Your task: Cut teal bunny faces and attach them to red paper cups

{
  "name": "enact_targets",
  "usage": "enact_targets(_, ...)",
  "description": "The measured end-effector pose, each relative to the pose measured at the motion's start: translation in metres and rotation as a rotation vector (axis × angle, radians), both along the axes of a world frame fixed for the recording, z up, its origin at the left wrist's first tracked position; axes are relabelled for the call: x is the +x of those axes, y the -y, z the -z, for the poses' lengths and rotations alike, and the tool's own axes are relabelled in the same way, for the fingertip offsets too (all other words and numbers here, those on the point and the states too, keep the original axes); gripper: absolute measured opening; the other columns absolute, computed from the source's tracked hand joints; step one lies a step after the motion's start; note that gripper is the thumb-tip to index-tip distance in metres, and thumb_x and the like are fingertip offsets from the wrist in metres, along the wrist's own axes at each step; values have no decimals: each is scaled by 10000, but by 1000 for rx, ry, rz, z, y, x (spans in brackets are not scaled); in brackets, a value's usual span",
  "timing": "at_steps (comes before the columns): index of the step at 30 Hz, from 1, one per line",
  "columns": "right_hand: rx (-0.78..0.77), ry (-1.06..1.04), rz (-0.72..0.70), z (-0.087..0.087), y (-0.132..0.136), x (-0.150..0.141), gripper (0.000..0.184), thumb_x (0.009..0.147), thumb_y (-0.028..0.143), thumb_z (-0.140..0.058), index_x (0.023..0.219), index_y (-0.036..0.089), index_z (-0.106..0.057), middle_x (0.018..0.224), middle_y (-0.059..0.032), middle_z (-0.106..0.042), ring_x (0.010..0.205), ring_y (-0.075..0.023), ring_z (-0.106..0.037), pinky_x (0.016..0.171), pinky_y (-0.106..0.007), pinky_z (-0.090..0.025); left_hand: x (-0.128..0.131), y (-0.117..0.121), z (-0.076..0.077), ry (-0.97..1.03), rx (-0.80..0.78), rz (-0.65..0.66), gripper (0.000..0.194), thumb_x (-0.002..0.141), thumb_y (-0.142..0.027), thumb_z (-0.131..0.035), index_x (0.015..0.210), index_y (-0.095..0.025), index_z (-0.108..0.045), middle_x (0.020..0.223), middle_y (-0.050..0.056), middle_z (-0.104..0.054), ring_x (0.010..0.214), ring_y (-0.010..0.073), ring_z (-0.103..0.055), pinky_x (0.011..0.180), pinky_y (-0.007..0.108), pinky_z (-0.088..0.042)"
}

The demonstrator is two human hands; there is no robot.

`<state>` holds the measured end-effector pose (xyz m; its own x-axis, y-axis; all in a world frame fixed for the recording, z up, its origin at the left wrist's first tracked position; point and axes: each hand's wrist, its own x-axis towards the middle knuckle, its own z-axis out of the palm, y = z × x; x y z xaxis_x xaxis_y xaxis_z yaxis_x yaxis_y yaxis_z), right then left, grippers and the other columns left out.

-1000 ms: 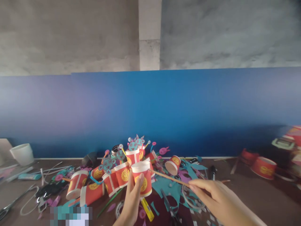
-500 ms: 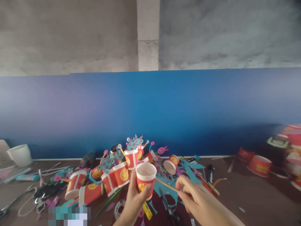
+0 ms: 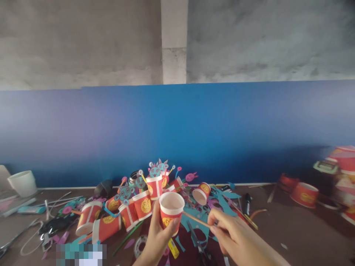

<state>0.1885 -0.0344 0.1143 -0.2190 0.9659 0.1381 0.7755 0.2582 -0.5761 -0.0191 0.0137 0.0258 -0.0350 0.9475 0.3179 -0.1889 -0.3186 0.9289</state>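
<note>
My left hand (image 3: 159,234) is closed around a red and white paper cup (image 3: 171,212) with a yellow print, held upright with its open rim facing up. Between the thumb and fingers of my right hand (image 3: 229,231) is a thin orange-brown stick (image 3: 196,219), perhaps a straw. Its far end meets the right side of the cup just under the white rim; whether it passes through the wall I cannot tell. Beneath my hands lie black-handled scissors (image 3: 198,240), a yellow tube or stick (image 3: 173,248) and cut blue paper (image 3: 191,214).
Several red paper cups (image 3: 142,205) lie in a heap to the left, some with blue paper faces (image 3: 154,170). A tape roll (image 3: 140,245) sits near my left wrist. A white cup (image 3: 23,183) stands far left, a black marker (image 3: 247,204) at right. A blue panel (image 3: 177,129) runs behind.
Almost nothing differs. Both hands keep their grip on the cup and the stick, and the view has shifted very slightly.
</note>
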Motion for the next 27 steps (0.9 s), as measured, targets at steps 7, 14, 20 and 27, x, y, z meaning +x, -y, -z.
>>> enact_targets(7, -34, 88, -12, -6, 3, -5, 113, 863, 194, -393, 768, 228, -442, 522, 38, -564, 467, -113, -509, 468, -197, -340, 3, 1, -3, 35, -1, -12, 715, 702, -379, -710, 1324, -224, -393, 1161, 91, -610, 1049, 243, -569, 902, 276, -431)
enact_targets(14, -32, 0, -67, 3, -3, -5, 111, 870, 205, -402, 769, 223, -445, 525, 34, -578, 477, -112, -515, 482, -199, -344, 1, 3, -8, 53, -19, -18, 707, 670, -375, -736, 1289, -202, -443, 1117, 96, -629, 1050, 259, -560, 916, 295, -418)
enact_targets(20, -25, -105, -80, 11, 0, -22, 126, 860, 203, -383, 785, 223, -482, 558, 5, -614, 575, -154, -583, 564, -233, -399, 12, 11, -3, -1, -35, 232, 630, 649, -395, -751, 1187, -149, -535, 1043, 128, -661, 945, 266, -595, 846, 313, -456)
enact_targets(27, -71, -353, -100, 16, -8, -25, 196, 855, 385, -458, 892, 210, -538, 661, -41, -663, 633, -184, -631, 612, -266, -443, 12, 12, -1, 63, -115, 353, 655, 630, -457, -759, 1167, -150, -545, 1105, 150, -635, 988, 282, -572, 865, 342, -428)
